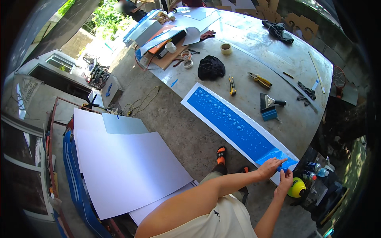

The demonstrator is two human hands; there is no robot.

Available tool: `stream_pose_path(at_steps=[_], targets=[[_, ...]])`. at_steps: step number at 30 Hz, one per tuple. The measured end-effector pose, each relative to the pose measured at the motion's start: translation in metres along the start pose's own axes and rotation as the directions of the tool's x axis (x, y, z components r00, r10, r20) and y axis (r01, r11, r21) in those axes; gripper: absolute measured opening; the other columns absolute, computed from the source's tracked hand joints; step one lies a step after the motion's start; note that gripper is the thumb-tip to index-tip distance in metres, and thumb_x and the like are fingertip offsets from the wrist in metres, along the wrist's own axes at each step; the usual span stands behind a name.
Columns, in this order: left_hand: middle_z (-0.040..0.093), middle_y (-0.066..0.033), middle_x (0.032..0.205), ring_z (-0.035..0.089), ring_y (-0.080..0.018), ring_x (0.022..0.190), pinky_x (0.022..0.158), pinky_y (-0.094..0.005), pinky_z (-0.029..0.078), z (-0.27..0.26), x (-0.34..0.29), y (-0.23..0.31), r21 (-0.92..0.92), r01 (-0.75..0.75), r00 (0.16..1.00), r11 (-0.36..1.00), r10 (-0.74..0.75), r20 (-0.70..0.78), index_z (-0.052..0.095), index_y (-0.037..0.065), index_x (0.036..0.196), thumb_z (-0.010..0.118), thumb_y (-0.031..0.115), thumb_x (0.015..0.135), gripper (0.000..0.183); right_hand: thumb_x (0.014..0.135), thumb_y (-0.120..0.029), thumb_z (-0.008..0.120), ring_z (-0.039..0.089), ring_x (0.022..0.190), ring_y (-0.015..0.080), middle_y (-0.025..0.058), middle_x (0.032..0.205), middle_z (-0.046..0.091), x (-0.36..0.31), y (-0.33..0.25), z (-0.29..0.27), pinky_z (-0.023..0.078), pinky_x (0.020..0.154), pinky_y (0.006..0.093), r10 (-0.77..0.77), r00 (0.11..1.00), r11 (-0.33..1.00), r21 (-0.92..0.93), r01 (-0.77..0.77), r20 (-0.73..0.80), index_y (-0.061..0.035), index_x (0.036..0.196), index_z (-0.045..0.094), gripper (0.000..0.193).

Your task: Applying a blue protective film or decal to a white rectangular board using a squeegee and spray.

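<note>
A long white-bordered strip with a blue, droplet-covered face (234, 121) lies along the table's near edge. At its right end the blue film (291, 162) is lifted and creased. My left hand (270, 166) is closed at that film, its forefinger reaching over the crease. Close beside it, my right hand (285, 181) pinches a folded blue edge of the film between thumb and fingers. Beyond the strip lie a blue squeegee (270, 114), a wide black scraper with a handle (268, 102) and a yellow-black utility knife (232, 85).
The metal table (246, 65) also bears pliers (260, 80), a tape roll (226, 48), a black cloth bundle (211, 68) and dark gloves (306, 91). Large white sheets (127, 166) lie at my left. Spray cans (312, 166) and a yellow round object (297, 187) stand right.
</note>
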State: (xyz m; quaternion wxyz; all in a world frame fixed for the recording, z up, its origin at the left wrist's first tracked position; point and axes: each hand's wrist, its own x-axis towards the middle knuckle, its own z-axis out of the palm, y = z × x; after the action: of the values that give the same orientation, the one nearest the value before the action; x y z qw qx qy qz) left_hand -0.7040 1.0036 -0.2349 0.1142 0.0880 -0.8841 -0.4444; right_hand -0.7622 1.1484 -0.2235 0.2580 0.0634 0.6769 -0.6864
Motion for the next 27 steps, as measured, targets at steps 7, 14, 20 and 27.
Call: stream_pose_path(at_steps=[7, 14, 20, 27], targets=[[0.063, -0.0140, 0.098, 0.061, -0.0335, 0.095, 0.084, -0.0435, 0.053, -0.129, 0.035, 0.049, 0.078, -0.152, 0.953, 0.985, 0.167, -0.254, 0.043, 0.010, 0.152, 0.066, -0.005, 0.081, 0.076, 0.102, -0.049, 0.056, 0.053, 0.096, 0.0121, 0.0004, 0.107, 0.063, -0.013, -0.040, 0.043, 0.036, 0.091, 0.0348, 0.069, 0.971, 0.945, 0.298, -0.137, 0.227, -0.0094, 0.127, 0.059, 0.047], [0.063, -0.0185, 0.093, 0.064, -0.0376, 0.088, 0.079, -0.0470, 0.052, -0.266, 0.071, 0.115, 0.192, -0.218, 0.887, 0.957, 0.276, -0.371, 0.040, 0.010, 0.154, 0.067, 0.001, 0.086, 0.074, 0.101, -0.040, 0.063, 0.058, 0.095, 0.0123, 0.0027, 0.108, 0.068, 0.012, -0.016, 0.115, 0.043, 0.084, 0.0307, 0.117, 0.908, 0.990, 0.020, -0.136, 0.403, -0.0090, 0.121, 0.062, 0.037], [0.073, -0.0197, 0.096, 0.074, -0.0318, 0.081, 0.075, -0.0406, 0.057, -0.362, 0.095, 0.178, 0.345, -0.207, 0.824, 0.915, 0.353, -0.443, 0.052, 0.017, 0.148, 0.074, 0.013, 0.089, 0.064, 0.102, -0.044, 0.062, 0.060, 0.099, 0.0144, 0.0047, 0.114, 0.068, 0.028, 0.000, 0.173, 0.050, 0.086, 0.0318, 0.176, 0.850, 0.984, -0.088, -0.153, 0.497, -0.0055, 0.124, 0.062, 0.044], [0.076, -0.0088, 0.105, 0.071, -0.0120, 0.090, 0.082, -0.0273, 0.055, -0.440, 0.122, 0.257, 0.367, -0.162, 0.754, 0.916, 0.355, -0.553, 0.070, 0.001, 0.117, 0.080, 0.019, 0.089, 0.035, 0.098, -0.056, 0.064, 0.057, 0.109, 0.0200, 0.0067, 0.128, 0.059, 0.042, 0.012, 0.216, 0.049, 0.092, 0.0378, 0.251, 0.809, 0.959, -0.022, -0.282, 0.531, -0.0061, 0.136, 0.053, 0.064]])
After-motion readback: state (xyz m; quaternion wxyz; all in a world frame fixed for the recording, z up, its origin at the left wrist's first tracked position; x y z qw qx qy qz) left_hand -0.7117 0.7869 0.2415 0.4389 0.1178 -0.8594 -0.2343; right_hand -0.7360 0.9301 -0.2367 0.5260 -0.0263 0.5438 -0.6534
